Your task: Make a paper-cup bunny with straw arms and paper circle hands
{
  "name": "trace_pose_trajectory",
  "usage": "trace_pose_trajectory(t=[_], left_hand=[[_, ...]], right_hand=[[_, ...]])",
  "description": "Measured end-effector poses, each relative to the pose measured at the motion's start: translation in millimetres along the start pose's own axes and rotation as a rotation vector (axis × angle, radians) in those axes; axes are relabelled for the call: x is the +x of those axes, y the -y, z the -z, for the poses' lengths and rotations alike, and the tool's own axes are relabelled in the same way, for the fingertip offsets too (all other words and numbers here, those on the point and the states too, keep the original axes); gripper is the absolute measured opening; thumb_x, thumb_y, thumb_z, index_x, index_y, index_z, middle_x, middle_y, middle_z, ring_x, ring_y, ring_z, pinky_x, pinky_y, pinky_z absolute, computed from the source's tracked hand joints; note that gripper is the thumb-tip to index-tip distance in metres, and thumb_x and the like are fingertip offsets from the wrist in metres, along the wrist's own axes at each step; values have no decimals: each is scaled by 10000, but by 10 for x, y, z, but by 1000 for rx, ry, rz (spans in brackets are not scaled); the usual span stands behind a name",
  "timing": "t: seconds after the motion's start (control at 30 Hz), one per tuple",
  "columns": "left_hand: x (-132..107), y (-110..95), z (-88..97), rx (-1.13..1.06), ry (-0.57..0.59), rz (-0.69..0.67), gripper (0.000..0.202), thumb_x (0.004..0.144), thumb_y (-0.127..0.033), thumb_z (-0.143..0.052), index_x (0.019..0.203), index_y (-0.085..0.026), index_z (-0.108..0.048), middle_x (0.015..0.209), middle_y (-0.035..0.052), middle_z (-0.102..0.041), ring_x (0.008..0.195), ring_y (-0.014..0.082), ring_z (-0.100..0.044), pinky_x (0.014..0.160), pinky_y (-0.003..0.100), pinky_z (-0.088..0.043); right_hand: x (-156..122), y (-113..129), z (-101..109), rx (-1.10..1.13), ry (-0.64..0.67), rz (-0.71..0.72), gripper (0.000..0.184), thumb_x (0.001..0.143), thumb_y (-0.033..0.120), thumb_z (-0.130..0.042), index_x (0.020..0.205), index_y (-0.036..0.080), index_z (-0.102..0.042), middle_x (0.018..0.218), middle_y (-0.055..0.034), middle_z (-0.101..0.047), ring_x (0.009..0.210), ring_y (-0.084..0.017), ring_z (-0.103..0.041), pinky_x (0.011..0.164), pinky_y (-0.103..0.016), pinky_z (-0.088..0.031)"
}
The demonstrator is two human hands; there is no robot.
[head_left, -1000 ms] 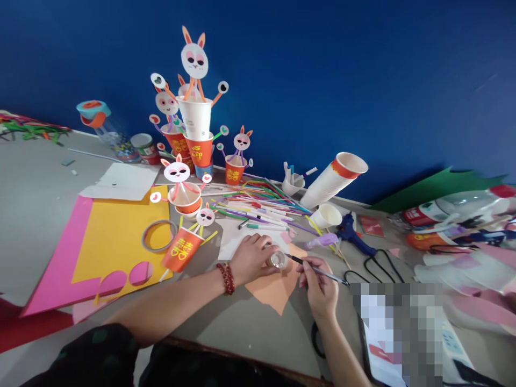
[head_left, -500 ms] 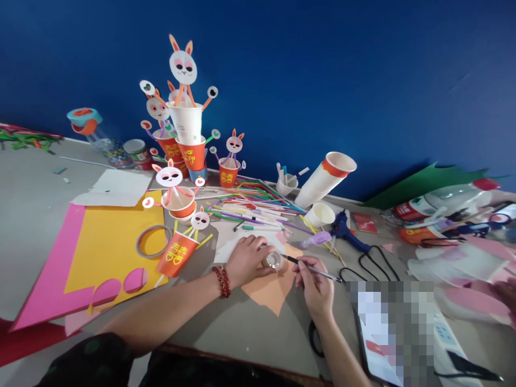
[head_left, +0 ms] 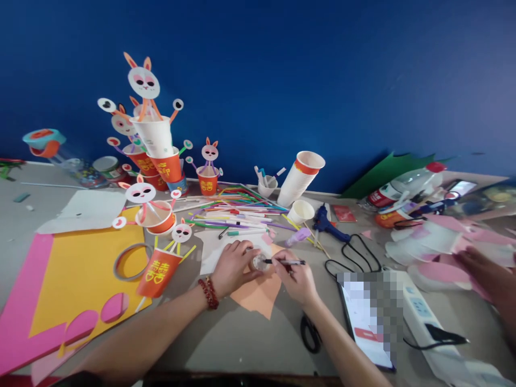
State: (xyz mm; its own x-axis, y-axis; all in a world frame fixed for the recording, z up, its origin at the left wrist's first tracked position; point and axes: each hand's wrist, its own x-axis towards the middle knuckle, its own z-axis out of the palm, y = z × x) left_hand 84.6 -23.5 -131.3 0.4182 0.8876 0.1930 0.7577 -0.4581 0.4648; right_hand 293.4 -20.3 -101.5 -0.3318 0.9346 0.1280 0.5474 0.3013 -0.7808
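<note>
Below centre of the frame, our left hand [head_left: 234,270] curls round a small clear round object [head_left: 258,262] on orange paper [head_left: 260,299]; our right hand [head_left: 299,280] pinches a pen [head_left: 295,262], lengthwise across the frame, tip leftward at the object.

Random stuff around the glue gun [head_left: 325,223]
Leaning cup stack [head_left: 296,180] behind it to the left, soda bottle [head_left: 403,187] off right, phone [head_left: 365,325] and power strip [head_left: 421,312] in front, tape roll [head_left: 116,266] way left.
</note>
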Motion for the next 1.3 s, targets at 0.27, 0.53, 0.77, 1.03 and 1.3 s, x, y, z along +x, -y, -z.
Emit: trace_pose_trajectory(t=[0.27,0.53,0.77,1.03,1.3], left_hand=[[12,3,-7,-1,-6,2,456,815,-407,-702,1223,-264,-556,1180,75,-579,1008,265,-546,838,385,-433],[9,-3,-17,-10,0,27,453,801,-367,-714,1217,-267,-564,1180,66,-581,1024,264,-545,855,388,-440],[4,-5,-14,-20,-2,25,479,793,-372,-725,1230,-262,-563,1185,65,-579,1038,265,-539,864,388,-435],[0,-9,-6,-11,19,18,454,793,-268,-697,1221,-265,-545,1199,60,-572,1051,262,-530,863,384,-431],[1,-12,2,-4,17,17,338,806,-265,-664,1127,-229,-565,1165,73,-582,983,262,-530,818,388,-433]], right_hand=[[53,-24,-51,-59,54,56,152,937,282,-462,846,224,-571,669,21,-597,561,-143,-536,558,-230,-383],[72,-68,-84,-50,98,101,158,923,235,-448,857,229,-591,729,-7,-646,664,-174,-600,643,-249,-432],[132,-91,-52,-75,99,189,180,948,231,-426,895,226,-598,788,-24,-674,702,-177,-611,670,-259,-443],[176,15,-48,-389,139,432,185,926,200,-457,853,208,-627,749,-56,-679,697,-181,-606,630,-256,-399],[289,221,-56,-584,226,306,142,880,203,-507,863,204,-647,761,-52,-715,668,-178,-608,566,-260,-305]])
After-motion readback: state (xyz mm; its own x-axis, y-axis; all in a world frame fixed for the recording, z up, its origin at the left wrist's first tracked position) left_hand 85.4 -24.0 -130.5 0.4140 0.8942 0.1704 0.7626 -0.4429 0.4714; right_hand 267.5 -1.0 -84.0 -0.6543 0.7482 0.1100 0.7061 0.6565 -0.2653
